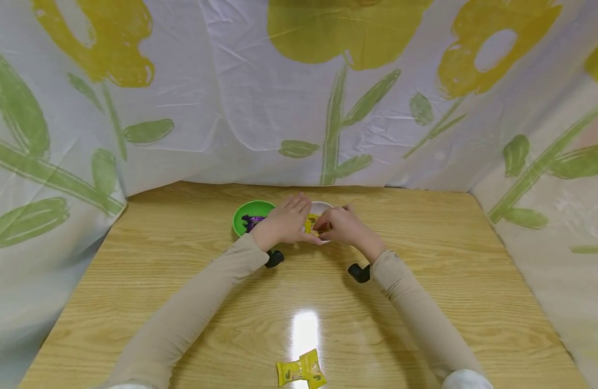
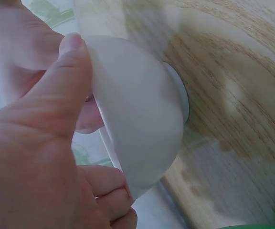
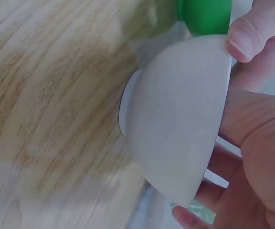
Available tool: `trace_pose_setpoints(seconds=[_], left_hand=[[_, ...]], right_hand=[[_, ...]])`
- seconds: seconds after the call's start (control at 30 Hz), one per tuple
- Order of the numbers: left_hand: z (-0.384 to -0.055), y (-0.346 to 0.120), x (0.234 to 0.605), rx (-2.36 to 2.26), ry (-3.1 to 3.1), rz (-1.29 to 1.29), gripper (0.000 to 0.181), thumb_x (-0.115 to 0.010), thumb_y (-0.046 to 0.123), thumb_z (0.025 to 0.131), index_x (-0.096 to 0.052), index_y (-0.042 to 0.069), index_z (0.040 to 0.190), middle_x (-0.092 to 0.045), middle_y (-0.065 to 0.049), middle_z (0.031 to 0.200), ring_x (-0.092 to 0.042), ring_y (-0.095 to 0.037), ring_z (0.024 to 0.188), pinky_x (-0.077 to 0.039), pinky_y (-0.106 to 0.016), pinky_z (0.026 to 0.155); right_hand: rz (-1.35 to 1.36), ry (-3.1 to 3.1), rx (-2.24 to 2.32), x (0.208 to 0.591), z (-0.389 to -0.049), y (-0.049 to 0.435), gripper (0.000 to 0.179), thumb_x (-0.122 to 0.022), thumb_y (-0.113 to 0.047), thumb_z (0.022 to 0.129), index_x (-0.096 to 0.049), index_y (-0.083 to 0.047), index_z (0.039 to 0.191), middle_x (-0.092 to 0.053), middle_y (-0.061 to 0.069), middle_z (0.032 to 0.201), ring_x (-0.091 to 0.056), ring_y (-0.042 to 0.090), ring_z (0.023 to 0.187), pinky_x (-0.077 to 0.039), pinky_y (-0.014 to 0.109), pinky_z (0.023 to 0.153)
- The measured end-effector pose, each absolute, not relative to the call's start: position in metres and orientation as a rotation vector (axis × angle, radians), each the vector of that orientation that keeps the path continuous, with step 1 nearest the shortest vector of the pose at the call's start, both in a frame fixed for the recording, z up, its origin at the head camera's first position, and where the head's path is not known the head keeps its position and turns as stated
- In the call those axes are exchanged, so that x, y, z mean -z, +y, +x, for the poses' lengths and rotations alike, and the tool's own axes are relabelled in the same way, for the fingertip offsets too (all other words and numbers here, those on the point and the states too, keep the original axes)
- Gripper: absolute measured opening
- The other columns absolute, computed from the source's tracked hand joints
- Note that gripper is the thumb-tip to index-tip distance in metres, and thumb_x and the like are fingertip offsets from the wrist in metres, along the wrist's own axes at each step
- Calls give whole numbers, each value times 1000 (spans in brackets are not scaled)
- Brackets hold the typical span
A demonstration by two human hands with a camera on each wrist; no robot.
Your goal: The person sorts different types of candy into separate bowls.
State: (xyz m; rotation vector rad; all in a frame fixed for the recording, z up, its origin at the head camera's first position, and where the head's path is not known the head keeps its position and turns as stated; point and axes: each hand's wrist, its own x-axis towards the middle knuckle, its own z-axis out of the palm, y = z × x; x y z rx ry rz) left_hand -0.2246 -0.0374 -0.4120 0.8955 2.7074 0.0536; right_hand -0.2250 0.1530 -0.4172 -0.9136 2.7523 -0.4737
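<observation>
In the head view, a white bowl stands at the back of the table with yellow wrapped packets inside. My left hand holds this bowl by its left side. Seen from the left wrist, the thumb presses the near rim of the white bowl, and curled fingers touch the rim farther along. Over the bowl, my right hand reaches in and pinches a yellow packet. From the right wrist, the bowl's wall hides the right fingertips and the packets.
A green bowl with purple wrapped packets stands just left of the white one, partly behind the left hand. Two yellow packets lie at the table's front. A flower-printed cloth hangs behind the table and at its sides.
</observation>
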Motion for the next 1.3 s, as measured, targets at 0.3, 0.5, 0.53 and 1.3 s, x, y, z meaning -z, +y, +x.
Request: trace_pose_setpoints(seconds=[0.3,0.5,0.53,1.3], left_hand=[[-226,-37,413,-72,2704,899,108,-43,76,89,-10,-1,158,-8,-18,164,1,-29,152,-3,-42,123],[-227,-37,414,-80,2708,902,109,-44,77,88,-12,0,158,-10,-18,164,-1,-30,152,-3,-42,123],[-227,-37,415,-81,2710,903,109,-44,77,88,-12,0,158,-11,-18,164,-1,-29,152,-3,-42,123],[-229,-37,416,-33,2712,905,93,-52,57,98,-11,-1,158,-9,-18,164,1,-30,152,-1,-42,123]], right_hand=[[-979,2750,438,417,-223,154,13,-74,-20,91,-80,-20,102,-71,-6,97,-63,12,90,-28,62,101],[-987,2771,501,411,-221,154,16,-73,-16,92,-78,-14,106,-71,-2,97,-64,14,83,-28,64,102],[-991,2778,515,409,-220,154,16,-72,-14,92,-77,-13,107,-71,-2,95,-63,14,81,-28,64,102],[-1528,2833,517,366,-140,139,12,-76,-11,88,-76,-16,98,-71,-6,99,-66,11,95,-39,49,99]])
